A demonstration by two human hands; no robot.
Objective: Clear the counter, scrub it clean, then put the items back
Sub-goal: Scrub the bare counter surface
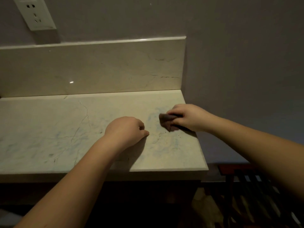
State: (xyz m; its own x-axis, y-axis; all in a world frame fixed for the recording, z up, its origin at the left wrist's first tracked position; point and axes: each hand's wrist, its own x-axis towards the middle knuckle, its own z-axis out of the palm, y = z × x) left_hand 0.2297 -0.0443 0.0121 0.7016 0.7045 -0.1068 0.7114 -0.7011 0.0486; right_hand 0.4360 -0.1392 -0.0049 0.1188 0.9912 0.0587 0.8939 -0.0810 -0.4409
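scrubbing the right end of the counter

the right hand grips a dark cloth near the right edge of the counter. the left hand rests loosely curled, holding nothing. better to press flat and overlap strokes across the faint blue smears.

Looks like a home kitchen, dim light so not certain: marble-look table with matching backsplash, wall socket above, painted wall at right.

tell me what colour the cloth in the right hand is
Dark brownish grey, seen in the head view: the cloth in the right hand.
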